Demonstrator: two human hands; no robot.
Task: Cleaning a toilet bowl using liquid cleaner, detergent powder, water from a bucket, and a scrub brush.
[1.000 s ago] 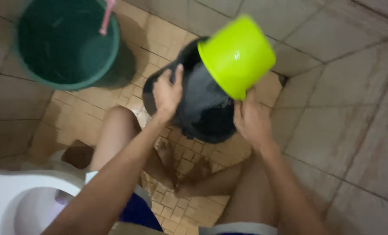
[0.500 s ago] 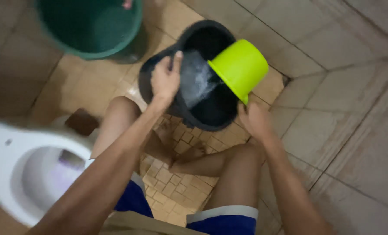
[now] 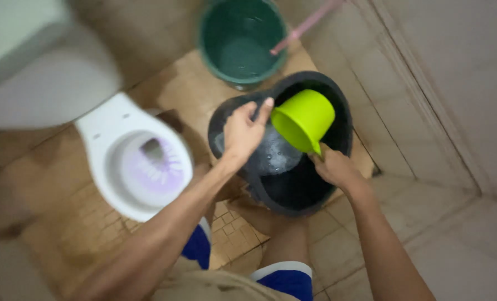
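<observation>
Tiled bathroom floor (image 3: 165,89) carries a black bucket (image 3: 337,100) between the person's knees; the left hand (image 3: 243,131) curls over its near rim, gripping it; the right hand (image 3: 335,167) is closed around the handle of a lime-green scoop (image 3: 304,120), tilted inside the bucket over water; a green bucket (image 3: 243,39) stands just beyond; a white toilet bowl (image 3: 131,161) sits to the left.

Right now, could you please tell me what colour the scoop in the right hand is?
Bright lime green scoop, seen in the head view.

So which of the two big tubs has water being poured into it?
The black tub, held by the left hand, under the lime scoop; the green bucket stands apart.
</observation>
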